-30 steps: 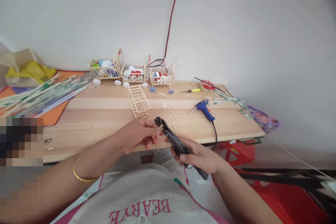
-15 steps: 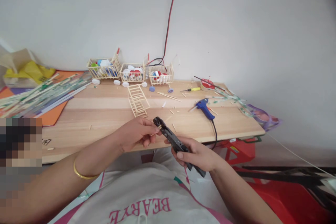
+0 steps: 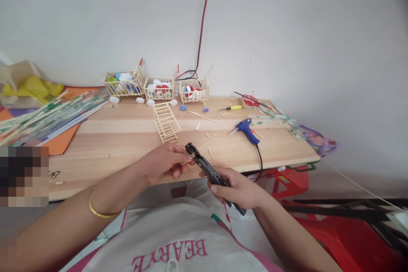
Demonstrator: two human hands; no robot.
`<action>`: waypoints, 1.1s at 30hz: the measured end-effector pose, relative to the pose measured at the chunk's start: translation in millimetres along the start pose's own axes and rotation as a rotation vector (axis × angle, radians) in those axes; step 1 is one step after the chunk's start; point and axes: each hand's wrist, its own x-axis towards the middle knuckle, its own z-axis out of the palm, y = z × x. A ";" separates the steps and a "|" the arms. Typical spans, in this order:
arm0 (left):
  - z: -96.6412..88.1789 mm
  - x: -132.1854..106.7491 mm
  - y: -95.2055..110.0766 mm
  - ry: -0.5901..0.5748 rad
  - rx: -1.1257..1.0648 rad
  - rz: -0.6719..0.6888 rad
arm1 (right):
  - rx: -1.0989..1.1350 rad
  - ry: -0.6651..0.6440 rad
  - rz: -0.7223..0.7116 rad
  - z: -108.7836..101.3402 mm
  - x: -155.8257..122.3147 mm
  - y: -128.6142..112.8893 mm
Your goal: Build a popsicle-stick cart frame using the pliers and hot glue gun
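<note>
My right hand [image 3: 237,188] is wrapped round the handles of black pliers [image 3: 208,172], which slant up to the left over the table's front edge. At their jaws, my left hand [image 3: 168,159] pinches short, thin wooden sticks [image 3: 193,155]; how many is hard to make out. The sticks lie between the jaws, close to my left fingertips. Just beyond my left hand, a ladder-like frame of thin sticks [image 3: 165,123] lies on the wooden table [image 3: 105,136].
Three small stick carts [image 3: 144,92] holding bottle caps stand along the wall. A blue glue gun [image 3: 248,131] and a yellow-handled screwdriver [image 3: 235,107] lie to the right. Bundled sticks [image 3: 47,114] cover the left side. A red stool [image 3: 331,229] stands below on the right.
The view has shifted slightly, so the table things appear a little further left. Both hands keep the same hold on the pliers and sticks.
</note>
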 end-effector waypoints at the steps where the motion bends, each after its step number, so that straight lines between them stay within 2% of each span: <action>1: 0.1 0.7 -0.6 0.005 -0.002 0.000 | -0.006 0.003 0.013 1.6 0.2 0.3; 6: 1.9 11.7 -5.6 0.051 0.011 0.030 | -0.054 0.073 0.050 8.6 5.1 3.3; 11: 5.5 26.6 -12.2 0.100 -0.001 0.010 | -0.137 0.128 0.096 5.9 11.2 2.9; 21: -0.3 48.9 -30.8 0.101 -0.064 -0.060 | -0.161 0.088 0.320 -6.6 27.3 -0.6; 25: 0.0 51.8 -27.9 0.120 -0.080 -0.090 | -0.213 0.088 0.411 -11.3 34.4 -7.7; 30: 2.2 51.4 -22.9 0.142 -0.083 -0.116 | -0.165 0.082 0.438 -16.5 39.6 -6.5; 33: 2.9 52.6 -22.9 0.153 -0.077 -0.116 | -0.141 0.023 0.483 -23.4 40.8 -5.9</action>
